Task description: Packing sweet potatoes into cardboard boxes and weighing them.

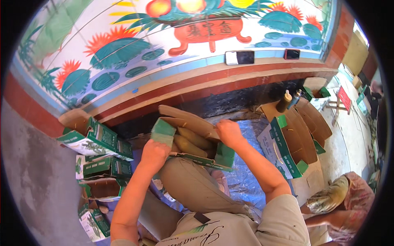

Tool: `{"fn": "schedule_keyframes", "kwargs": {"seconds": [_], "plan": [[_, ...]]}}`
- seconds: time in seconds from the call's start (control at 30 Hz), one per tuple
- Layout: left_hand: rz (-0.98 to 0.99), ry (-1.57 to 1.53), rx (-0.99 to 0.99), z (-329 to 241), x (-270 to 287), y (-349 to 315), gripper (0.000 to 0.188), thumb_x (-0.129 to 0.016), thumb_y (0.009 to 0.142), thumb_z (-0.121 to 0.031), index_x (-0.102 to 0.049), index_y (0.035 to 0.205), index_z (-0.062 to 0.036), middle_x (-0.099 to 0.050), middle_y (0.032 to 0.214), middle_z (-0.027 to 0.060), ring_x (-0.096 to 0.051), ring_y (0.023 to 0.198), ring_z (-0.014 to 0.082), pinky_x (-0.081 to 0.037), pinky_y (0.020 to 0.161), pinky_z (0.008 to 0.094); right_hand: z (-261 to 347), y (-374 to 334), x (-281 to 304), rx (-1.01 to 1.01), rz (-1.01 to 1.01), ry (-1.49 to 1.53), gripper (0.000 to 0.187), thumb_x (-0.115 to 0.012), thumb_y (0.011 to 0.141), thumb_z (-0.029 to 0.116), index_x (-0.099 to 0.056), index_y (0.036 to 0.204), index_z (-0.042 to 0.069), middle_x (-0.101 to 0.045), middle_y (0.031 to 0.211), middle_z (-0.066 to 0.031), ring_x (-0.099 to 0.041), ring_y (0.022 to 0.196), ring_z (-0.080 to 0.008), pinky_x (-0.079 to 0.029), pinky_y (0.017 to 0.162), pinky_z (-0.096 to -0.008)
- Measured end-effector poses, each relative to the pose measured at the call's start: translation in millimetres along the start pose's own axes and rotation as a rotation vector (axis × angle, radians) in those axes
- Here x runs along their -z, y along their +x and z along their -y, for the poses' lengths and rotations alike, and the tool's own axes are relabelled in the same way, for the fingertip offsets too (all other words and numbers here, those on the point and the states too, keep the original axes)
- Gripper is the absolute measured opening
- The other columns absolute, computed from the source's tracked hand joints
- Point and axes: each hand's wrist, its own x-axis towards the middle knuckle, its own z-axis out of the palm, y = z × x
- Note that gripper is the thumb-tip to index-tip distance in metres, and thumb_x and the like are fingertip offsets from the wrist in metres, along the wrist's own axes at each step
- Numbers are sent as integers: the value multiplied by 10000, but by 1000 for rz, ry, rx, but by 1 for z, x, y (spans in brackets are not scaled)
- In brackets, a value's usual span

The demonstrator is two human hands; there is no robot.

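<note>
In front of me an open green cardboard box rests by my bent knee, with its flaps spread. Several long, thick, yellow-brown root vegetables lie inside it; their exact kind I cannot make out. My left hand is closed on the green flap at the box's left end. On the far right side, my right hand grips the edge of the brown flap with bent fingers. The undersides of both hands' fingers are partly hidden.
Several green-and-white boxes stand in a row at the left. More open boxes are at the right, near a dark bottle. Blue sheeting covers the floor. Two phones rest on the painted wall's ledge. Another person is close at lower right.
</note>
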Motion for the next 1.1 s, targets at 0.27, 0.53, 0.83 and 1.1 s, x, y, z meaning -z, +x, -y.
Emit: {"fn": "schedule_keyframes", "kwargs": {"seconds": [0.27,0.53,0.83,1.1], "plan": [[174,-125,-392,-102,-71,80,82,-599,712,-219,-616,657,-161,-638,681,37,-624,679,205,-420,662,372,-68,-133,55,-418,321,-248,95,-616,735,150,-657,740,64,-636,813,-127,-646,771,-289,-524,662,-385],[-9,-495,-254,-119,-70,96,87,-639,755,-194,-643,781,-110,-657,799,50,-626,799,230,-445,831,403,-119,-237,72,-826,447,-437,173,-601,813,257,-640,789,90,-634,796,-128,-639,769,-306,-513,649,-400],[-148,-649,590,0,-44,-5,122,-578,815,-105,-652,825,-7,-656,812,129,-635,786,285,-489,723,340,-166,-168,73,-880,122,-256,371,-608,826,404,-594,984,69,-632,998,-176,-617,934,-328,-503,768,-409],[-179,-872,958,46,-60,-97,155,-537,838,-93,-641,814,19,-668,799,110,-641,746,202,-489,697,299,-213,-169,36,-931,377,-165,314,-615,811,311,-643,920,17,-637,921,-226,-607,910,-379,-471,801,-462]]}}
